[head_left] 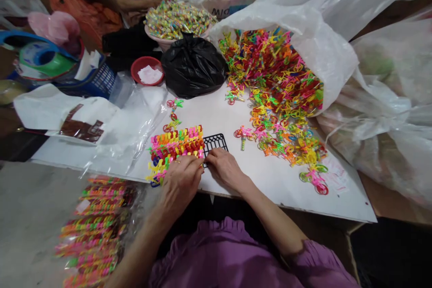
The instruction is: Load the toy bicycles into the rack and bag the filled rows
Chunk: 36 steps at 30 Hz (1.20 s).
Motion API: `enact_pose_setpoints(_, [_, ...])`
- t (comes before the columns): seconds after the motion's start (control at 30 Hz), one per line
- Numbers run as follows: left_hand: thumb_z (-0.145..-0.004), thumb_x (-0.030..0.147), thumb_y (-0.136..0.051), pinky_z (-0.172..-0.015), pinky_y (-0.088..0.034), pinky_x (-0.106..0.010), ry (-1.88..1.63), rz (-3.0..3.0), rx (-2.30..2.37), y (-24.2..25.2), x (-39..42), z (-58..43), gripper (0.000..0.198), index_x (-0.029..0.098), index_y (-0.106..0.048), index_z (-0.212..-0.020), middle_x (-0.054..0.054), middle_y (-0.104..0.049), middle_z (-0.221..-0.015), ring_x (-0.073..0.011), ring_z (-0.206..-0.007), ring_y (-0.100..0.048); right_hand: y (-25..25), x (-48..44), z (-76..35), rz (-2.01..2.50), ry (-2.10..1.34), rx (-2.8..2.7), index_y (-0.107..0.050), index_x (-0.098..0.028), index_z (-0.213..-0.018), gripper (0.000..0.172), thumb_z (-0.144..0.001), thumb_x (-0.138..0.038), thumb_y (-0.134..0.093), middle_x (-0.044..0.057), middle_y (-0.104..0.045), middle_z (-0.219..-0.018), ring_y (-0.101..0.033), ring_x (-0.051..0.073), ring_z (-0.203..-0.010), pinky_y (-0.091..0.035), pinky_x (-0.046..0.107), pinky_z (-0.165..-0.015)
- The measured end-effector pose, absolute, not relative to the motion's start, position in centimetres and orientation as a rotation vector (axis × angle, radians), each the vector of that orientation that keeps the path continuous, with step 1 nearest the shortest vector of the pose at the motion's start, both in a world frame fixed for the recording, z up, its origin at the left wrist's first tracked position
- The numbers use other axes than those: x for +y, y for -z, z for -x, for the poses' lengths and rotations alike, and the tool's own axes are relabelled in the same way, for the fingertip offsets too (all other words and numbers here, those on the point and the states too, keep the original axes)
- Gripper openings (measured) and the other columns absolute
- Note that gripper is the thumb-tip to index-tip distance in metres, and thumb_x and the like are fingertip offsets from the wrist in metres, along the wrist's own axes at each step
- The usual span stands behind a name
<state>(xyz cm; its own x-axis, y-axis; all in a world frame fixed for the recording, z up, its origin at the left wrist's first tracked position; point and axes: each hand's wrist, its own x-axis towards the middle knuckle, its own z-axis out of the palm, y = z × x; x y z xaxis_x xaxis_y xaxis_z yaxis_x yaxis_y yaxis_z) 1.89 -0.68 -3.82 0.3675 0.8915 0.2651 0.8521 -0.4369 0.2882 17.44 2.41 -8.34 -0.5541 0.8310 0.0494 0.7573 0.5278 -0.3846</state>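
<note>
On the white table [286, 189] lies a black plastic rack [218, 141], its left part covered by rows of small colourful plastic toys [177, 144]. My left hand [184, 171] is closed at the near right edge of these rows, its fingertips on something too small to make out. Right beside it, my right hand [222, 165] has its fingers pressed together at the near side of the bare rack part; what they hold, if anything, is hidden. A few loose toys [173, 119] lie beyond the rows.
A large white bag [324, 54] spills many colourful toys [286, 130] over the right side. Behind are a black bag [194, 67], a red bowl [137, 69] and a full basin [165, 44]. Packed toys [91, 229] lie lower left. Another person's arm [135, 3] shows at the back.
</note>
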Motion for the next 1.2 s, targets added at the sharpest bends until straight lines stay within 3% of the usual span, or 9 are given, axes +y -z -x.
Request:
enact_pose_setpoints(0.37, [-0.087, 0.020, -0.046, -0.084, -0.044, -0.034, -0.594, -2.474, 1.560, 4.2, -0.4, -1.3, 0.019, 0.017, -0.061, -0.098, -0.005, -0.063, -0.095, -0.0185, -0.090, -0.055, 7.2, 3.7, -16.8, 1.280, -0.379, -2.851, -0.054, -0.011, -0.098, 0.018, -0.091, -0.013, -0.037, 0.010, -0.054, -0.094, -0.048, 0.022, -0.090, -0.044, 0.031, -0.071])
enact_pose_setpoints(0.77, [-0.086, 0.018, -0.046, -0.083, -0.046, -0.034, -0.646, -2.433, 1.564, 4.1, -0.5, -1.4, 0.018, 0.017, -0.060, -0.098, -0.005, -0.063, -0.093, -0.0180, -0.088, -0.056, 8.2, 6.6, -18.1, 0.989, -0.724, -2.844, -0.051, -0.013, -0.092, 0.014, -0.078, -0.010, -0.049, 0.007, -0.053, -0.088, -0.049, 0.015, -0.076, -0.040, 0.025, -0.066])
enact_pose_setpoints(0.87, [-0.087, 0.019, -0.045, -0.083, -0.046, -0.034, -0.675, -2.419, 1.574, 4.2, -0.5, -1.3, 0.019, 0.018, -0.060, -0.099, -0.005, -0.064, -0.093, -0.0178, -0.088, -0.056, 8.8, 6.5, -18.6, 0.914, -0.670, -2.793, -0.050, -0.015, -0.092, 0.009, -0.087, -0.019, -0.043, 0.006, -0.052, -0.090, -0.048, 0.015, -0.080, -0.040, 0.024, -0.065])
enact_pose_setpoints(1.0, [-0.087, 0.019, -0.045, -0.083, -0.046, -0.033, -0.669, -2.414, 1.580, 4.3, -0.6, -1.4, 0.020, 0.019, -0.059, -0.100, -0.005, -0.064, -0.095, -0.0178, -0.089, -0.057, 9.4, 6.0, -19.2, 0.843, -0.504, -2.803, -0.052, -0.017, -0.094, 0.019, -0.094, -0.025, -0.034, 0.006, -0.052, -0.091, -0.047, 0.016, -0.086, -0.038, 0.024, -0.062])
enact_pose_setpoints(1.2, [-0.087, 0.019, -0.046, -0.080, -0.047, -0.032, -0.675, -2.423, 1.577, 4.2, -0.5, -1.5, 0.019, 0.018, -0.061, -0.097, -0.005, -0.065, -0.092, -0.0174, -0.087, -0.057, 10.0, 5.0, -20.1, 0.625, -0.196, -2.921, -0.055, -0.014, -0.098, 0.024, -0.094, -0.017, -0.031, 0.007, -0.054, -0.090, -0.047, 0.016, -0.086, -0.040, 0.027, -0.068])
